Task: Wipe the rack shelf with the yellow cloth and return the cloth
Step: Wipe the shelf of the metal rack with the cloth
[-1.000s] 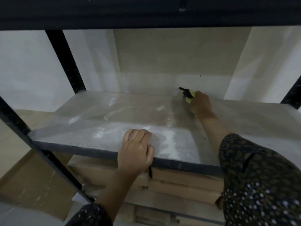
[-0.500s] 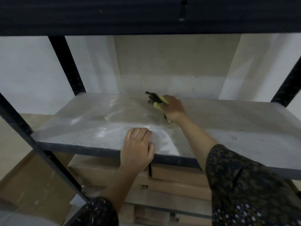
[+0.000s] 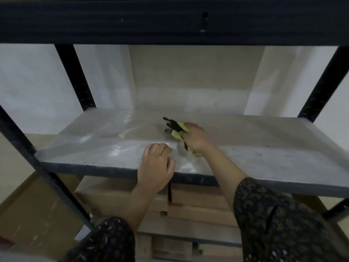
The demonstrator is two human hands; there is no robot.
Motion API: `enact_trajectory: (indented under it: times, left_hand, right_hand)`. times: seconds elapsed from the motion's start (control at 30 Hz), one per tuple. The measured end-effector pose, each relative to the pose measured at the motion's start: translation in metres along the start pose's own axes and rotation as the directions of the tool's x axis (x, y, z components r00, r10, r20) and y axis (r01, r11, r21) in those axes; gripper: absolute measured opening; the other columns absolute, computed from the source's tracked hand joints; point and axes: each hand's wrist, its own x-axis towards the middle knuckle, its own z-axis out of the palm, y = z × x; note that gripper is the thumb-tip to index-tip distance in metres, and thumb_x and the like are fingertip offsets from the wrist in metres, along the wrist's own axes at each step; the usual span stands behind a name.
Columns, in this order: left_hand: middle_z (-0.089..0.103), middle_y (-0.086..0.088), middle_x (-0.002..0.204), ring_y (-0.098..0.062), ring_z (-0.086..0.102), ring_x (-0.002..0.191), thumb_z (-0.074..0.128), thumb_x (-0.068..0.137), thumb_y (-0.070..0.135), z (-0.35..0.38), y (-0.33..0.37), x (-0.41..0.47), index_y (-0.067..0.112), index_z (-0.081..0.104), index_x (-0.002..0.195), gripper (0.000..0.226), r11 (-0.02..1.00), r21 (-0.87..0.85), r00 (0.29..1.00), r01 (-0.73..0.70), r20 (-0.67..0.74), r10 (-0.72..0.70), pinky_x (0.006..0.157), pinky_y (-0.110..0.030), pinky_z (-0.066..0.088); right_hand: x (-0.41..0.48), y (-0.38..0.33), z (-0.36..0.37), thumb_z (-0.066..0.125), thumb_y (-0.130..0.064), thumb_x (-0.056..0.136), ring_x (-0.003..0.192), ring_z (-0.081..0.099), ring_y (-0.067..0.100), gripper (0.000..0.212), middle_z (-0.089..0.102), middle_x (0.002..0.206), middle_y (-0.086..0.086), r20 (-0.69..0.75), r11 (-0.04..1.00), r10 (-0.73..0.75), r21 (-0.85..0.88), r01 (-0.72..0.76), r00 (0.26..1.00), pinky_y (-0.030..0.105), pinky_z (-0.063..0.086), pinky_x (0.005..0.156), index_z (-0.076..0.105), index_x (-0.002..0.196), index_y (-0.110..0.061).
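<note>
The grey rack shelf [image 3: 264,146] spans the view at mid height, dusty with pale streaks on its left half. My right hand [image 3: 196,138] grips the bunched yellow cloth [image 3: 179,129], which has black and grey parts, and presses it on the shelf near the middle. My left hand [image 3: 156,165] rests on the shelf's front edge, fingers bent over the top, just left of and nearer than the cloth.
Black uprights stand at the back left [image 3: 75,76], back right [image 3: 321,84] and front left [image 3: 22,148]. A dark upper shelf beam [image 3: 170,21] crosses overhead. Stacked cardboard boxes [image 3: 198,203] fill the level below. A white wall lies behind.
My right hand has swept the cloth from the back of the shelf leftward and toward the front, close to my left hand. My left hand has stayed on the front edge.
</note>
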Motion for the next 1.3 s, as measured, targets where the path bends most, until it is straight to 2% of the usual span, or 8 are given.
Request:
enact_trajectory:
  times: [0.13,0.3,0.53,0.7,0.87,0.97,1.13,1.3]
  left_hand:
    - [0.065,-0.002,0.104,-0.020,0.056,0.098,0.036,0.086,0.025,-0.015,-0.007,-0.003,0.010,0.068,0.106,0.040,0.997,-0.073,0.999,0.007,-0.047,-0.011,0.092,-0.029,0.035]
    - [0.063,-0.001,0.100,-0.021,0.054,0.097,0.040,0.085,0.034,-0.036,-0.042,-0.031,0.014,0.068,0.099,0.037,1.000,0.021,0.996,0.023,-0.089,-0.021,0.088,-0.035,0.038]
    - [0.066,0.003,0.096,-0.019,0.055,0.098,0.041,0.086,0.038,-0.051,-0.086,-0.049,0.019,0.070,0.095,0.036,0.988,0.140,0.996,-0.068,-0.041,0.075,0.091,-0.033,0.034]
    - [0.066,0.004,0.097,-0.017,0.055,0.096,0.044,0.086,0.035,-0.050,-0.096,-0.050,0.018,0.070,0.098,0.033,0.980,0.112,0.983,-0.165,-0.059,0.172,0.091,-0.030,0.033]
    - [0.066,0.004,0.098,-0.018,0.055,0.096,0.046,0.088,0.032,-0.047,-0.107,-0.051,0.018,0.069,0.098,0.029,0.970,0.081,0.968,-0.228,-0.089,0.234,0.090,-0.033,0.035]
    - [0.065,0.003,0.101,-0.018,0.055,0.096,0.046,0.089,0.030,-0.042,-0.111,-0.054,0.018,0.068,0.100,0.027,0.972,0.060,0.968,-0.228,-0.090,0.232,0.089,-0.033,0.036]
    - [0.064,-0.001,0.106,-0.020,0.057,0.098,0.044,0.091,0.025,-0.037,-0.110,-0.059,0.015,0.066,0.105,0.028,0.975,-0.016,0.969,-0.220,-0.118,0.216,0.089,-0.036,0.042]
    - [0.063,0.000,0.105,-0.021,0.057,0.098,0.038,0.092,0.025,-0.036,-0.110,-0.061,0.015,0.066,0.105,0.032,0.977,-0.016,0.972,-0.210,-0.115,0.207,0.088,-0.037,0.043]
  right_hand:
    - [-0.012,0.025,-0.040,0.045,-0.023,0.098,0.090,0.061,0.035,0.026,0.066,0.104,0.018,-0.193,0.992,0.124,0.056,-0.115,0.973,0.030,0.038,0.065,0.057,0.112,-0.005]
    - [-0.040,0.052,-0.039,0.050,-0.021,0.097,0.083,0.055,0.031,0.030,0.058,0.098,0.016,-0.227,0.951,0.293,-0.035,-0.308,0.929,0.032,0.037,0.065,0.053,0.116,0.002]
    - [-0.046,-0.002,0.014,0.045,-0.008,0.095,0.105,0.058,0.038,0.025,0.060,0.117,0.021,-0.207,0.958,0.201,-0.162,-0.236,0.958,0.037,0.042,0.075,0.051,0.118,0.000]
    - [-0.055,-0.040,0.023,0.046,-0.016,0.098,0.093,0.064,0.036,0.026,0.068,0.104,0.022,-0.135,0.982,0.166,-0.064,-0.176,0.977,0.030,0.035,0.059,0.059,0.112,0.002]
    - [-0.085,-0.003,-0.018,0.052,-0.025,0.096,0.079,0.059,0.035,0.035,0.062,0.089,0.022,-0.402,0.926,0.345,-0.003,-0.378,0.848,0.032,0.035,0.062,0.056,0.117,0.003]
    - [-0.097,0.004,-0.004,0.045,-0.010,0.097,0.095,0.060,0.038,0.026,0.062,0.108,0.024,-0.410,0.860,0.424,-0.095,-0.501,0.807,0.034,0.037,0.065,0.053,0.118,0.004]
    - [-0.098,-0.043,0.050,0.045,-0.004,0.094,0.109,0.057,0.037,0.029,0.060,0.119,0.020,-0.386,0.928,0.271,-0.137,-0.345,0.882,0.042,0.047,0.083,0.051,0.122,-0.002]
    - [-0.103,-0.073,0.052,0.043,-0.016,0.099,0.100,0.059,0.038,0.028,0.063,0.111,0.022,-0.324,0.971,0.198,-0.061,-0.229,0.925,0.039,0.044,0.072,0.055,0.120,0.000]
